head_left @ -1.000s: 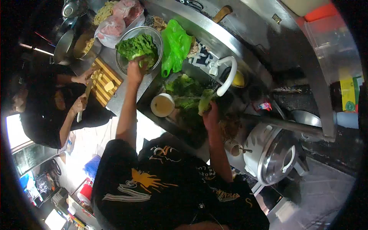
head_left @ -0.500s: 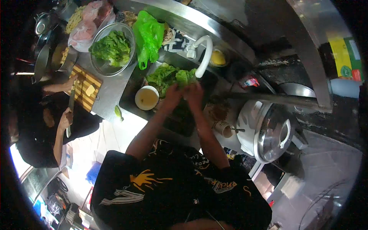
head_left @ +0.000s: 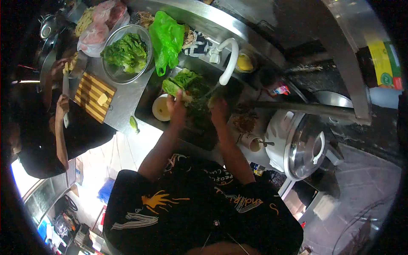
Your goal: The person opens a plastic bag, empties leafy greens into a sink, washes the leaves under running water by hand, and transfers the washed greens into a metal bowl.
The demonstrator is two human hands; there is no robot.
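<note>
Left hand point(head_left: 178, 106) is partly curled, its thumb and fingers closed on a lettuce leaf point(head_left: 171, 87) at the left side of the dark sink point(head_left: 197, 132); right hand point(head_left: 218, 109) is lowered over the sink's other half, below the tap point(head_left: 231, 55), blurred and in shadow, so I cannot tell how far its fingers are open; something pale green seems to show at its fingertips, though the blur leaves a grip there uncertain.

More lettuce point(head_left: 189, 77) shows in the sink just beyond the left hand; a white tub point(head_left: 158, 111) with pale liquid in it stands just beside that hand, which partly covers it; the tap's white spout curves over the basin from the far edge.

On the counter point(head_left: 125, 100) left of the sink, a clear bowl point(head_left: 115, 75) holds a heap of green leaves point(head_left: 126, 51); a bright green plastic bag point(head_left: 167, 40) lies between the bowl and the tap; a small green piece point(head_left: 134, 124) lies near the sink's left edge; farther left, another person's hand point(head_left: 62, 104) grips a knife point(head_left: 66, 85) beside a striped cutting board point(head_left: 87, 91) bearing a pale yellow block point(head_left: 102, 99).

Right of the sink stand a cup point(head_left: 255, 145) with a spoon and a white cooker point(head_left: 278, 136) with a glass lid.
</note>
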